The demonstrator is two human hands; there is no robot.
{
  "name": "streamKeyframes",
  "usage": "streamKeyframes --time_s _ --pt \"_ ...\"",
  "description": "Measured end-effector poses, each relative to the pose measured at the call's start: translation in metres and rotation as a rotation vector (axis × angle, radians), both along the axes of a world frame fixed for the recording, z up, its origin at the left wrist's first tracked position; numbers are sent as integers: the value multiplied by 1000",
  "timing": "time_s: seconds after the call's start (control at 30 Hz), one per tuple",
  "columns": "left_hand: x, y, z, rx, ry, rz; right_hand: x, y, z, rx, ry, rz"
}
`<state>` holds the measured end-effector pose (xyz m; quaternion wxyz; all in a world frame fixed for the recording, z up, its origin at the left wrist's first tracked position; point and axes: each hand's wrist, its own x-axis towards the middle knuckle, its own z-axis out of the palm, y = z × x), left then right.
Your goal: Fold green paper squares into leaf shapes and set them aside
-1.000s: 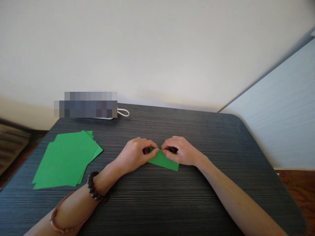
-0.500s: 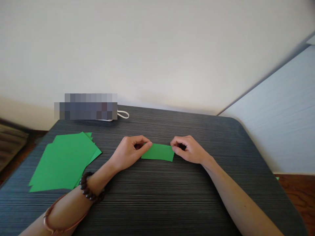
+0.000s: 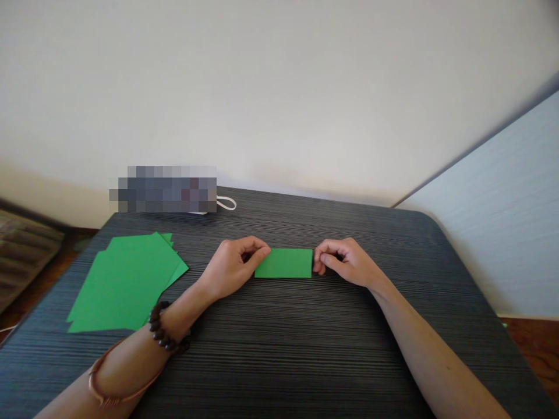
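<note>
Hands, left point(image 3: 233, 265) and right point(image 3: 345, 265), grip plain unlabelled folded green paper point(image 3: 285, 263) by its ends.

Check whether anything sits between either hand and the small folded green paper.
Nothing visible does. The left hand pinches one end of the folded green paper and the right hand the other. The stack of green sheets lies apart, leftward.

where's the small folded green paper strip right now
In the head view, the small folded green paper strip lies mid-table, pinched between the left hand and right hand.
</note>
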<state>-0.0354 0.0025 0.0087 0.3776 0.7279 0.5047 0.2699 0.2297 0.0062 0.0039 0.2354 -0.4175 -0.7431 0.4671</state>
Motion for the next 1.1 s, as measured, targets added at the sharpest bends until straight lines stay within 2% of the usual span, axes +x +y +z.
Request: streamKeyframes --time_s 0.13,0.3,0.37,0.5,0.7,0.93,1.1 --pt "-3 3 -1 -22 -22 10 -2 -1 -3 9 32 -55" --pt "2 -1 -3 -47 -17 23 -17 -7 -4 132 -37 -119" --pt "4 -2 -4 -37 3 20 -23 -9 -5 203 -135 -124" --pt "6 -4 -9 120 143 -9 -30 -10 -9 244 -254 -189" --pt "8 -6 -12 408 249 -210 -32 -9 -13 270 -276 -229" --pt "6 -6 -13 426 403 -267 -44 -12 -20 357 -243 -439" --pt "7 -7 -11 436 420 -268 -50 -15 -23 411 -282 -472"
